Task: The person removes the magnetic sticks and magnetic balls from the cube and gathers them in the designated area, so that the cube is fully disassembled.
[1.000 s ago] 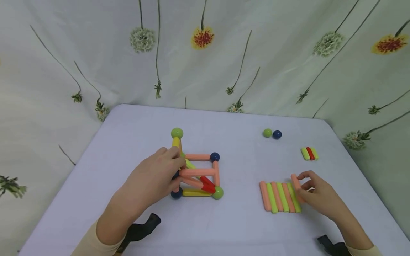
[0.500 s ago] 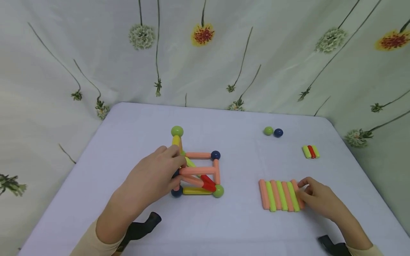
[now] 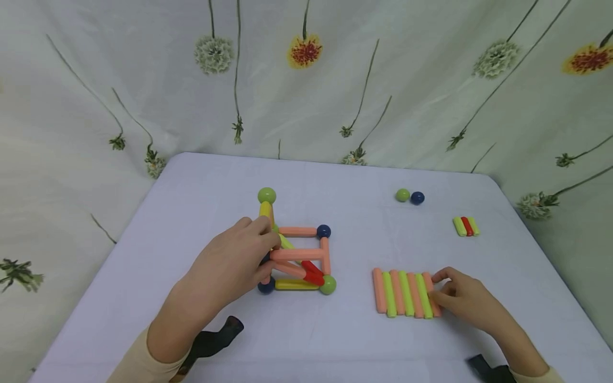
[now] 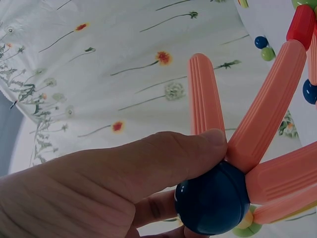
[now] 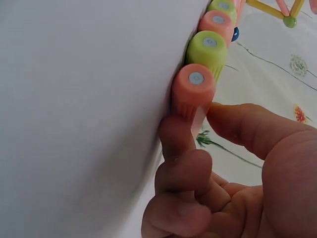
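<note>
My left hand [image 3: 222, 268] grips a built frame of magnetic sticks and balls, its thumb and fingers at a dark blue ball [image 4: 213, 201] where several salmon-pink sticks meet. The frame's pink stick [image 3: 297, 255], red stick [image 3: 313, 271] and green ball [image 3: 328, 284] show to the right of that hand, which hides part of the frame. On the right, my right hand [image 3: 466, 298] pinches the end pink magnetic stick [image 5: 193, 89] between thumb and fingers. That stick lies against a flat row of alternating pink and lime-green sticks [image 3: 407, 292].
Toward the back right lie a loose green ball [image 3: 403, 195] and a dark blue ball [image 3: 417, 198]. Short lime and red sticks [image 3: 466, 226] sit side by side near the right edge of the white table [image 3: 215, 181]. A flowered cloth [image 3: 421, 106] hangs behind.
My right hand has lowered the pink stick from a tilt to lie flat at the row's right end. The row has since slid left. The left hand keeps its hold on the frame.
</note>
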`<action>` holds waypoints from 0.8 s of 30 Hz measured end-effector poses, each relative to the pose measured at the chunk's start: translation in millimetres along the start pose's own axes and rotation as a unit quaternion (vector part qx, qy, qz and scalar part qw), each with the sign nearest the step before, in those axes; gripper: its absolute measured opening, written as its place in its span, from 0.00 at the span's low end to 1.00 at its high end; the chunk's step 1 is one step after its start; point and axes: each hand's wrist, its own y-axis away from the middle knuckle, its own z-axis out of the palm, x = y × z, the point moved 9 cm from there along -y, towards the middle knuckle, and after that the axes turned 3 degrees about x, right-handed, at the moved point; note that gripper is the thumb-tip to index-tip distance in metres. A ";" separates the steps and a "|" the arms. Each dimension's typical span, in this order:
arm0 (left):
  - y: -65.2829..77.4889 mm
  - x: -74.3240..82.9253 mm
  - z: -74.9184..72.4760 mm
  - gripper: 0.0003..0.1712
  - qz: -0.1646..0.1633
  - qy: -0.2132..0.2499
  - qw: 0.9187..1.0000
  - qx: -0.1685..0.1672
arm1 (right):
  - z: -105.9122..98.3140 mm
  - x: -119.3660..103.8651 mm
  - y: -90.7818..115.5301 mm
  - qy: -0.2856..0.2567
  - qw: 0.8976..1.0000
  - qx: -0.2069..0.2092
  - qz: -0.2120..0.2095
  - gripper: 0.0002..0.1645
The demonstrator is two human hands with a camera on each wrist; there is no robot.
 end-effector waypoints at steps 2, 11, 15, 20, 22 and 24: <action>-2.3 1.5 1.2 0.11 0.004 0.002 1.000 0.000 | -4.9 -0.8 2.4 0.017 1.000 0.011 0.005 0.26; -7.8 5.0 3.7 0.12 0.010 0.017 1.000 -0.006 | -39.7 -76.5 3.5 0.107 0.985 0.105 -0.083 0.17; -7.4 3.5 5.5 0.14 0.003 0.021 1.000 -0.021 | -34.9 -139.4 1.9 0.094 0.977 0.095 -0.165 0.13; -4.0 -0.6 4.3 0.15 -0.010 0.026 0.999 -0.031 | -9.9 -223.5 2.3 0.076 0.948 0.071 -0.299 0.14; -2.2 -1.6 2.8 0.13 -0.009 0.026 0.999 -0.027 | 5.2 -253.5 4.5 0.064 0.932 0.049 -0.354 0.16; -1.3 -1.5 1.9 0.12 -0.003 0.025 0.999 -0.020 | 19.7 -277.1 7.8 0.053 0.916 0.025 -0.397 0.19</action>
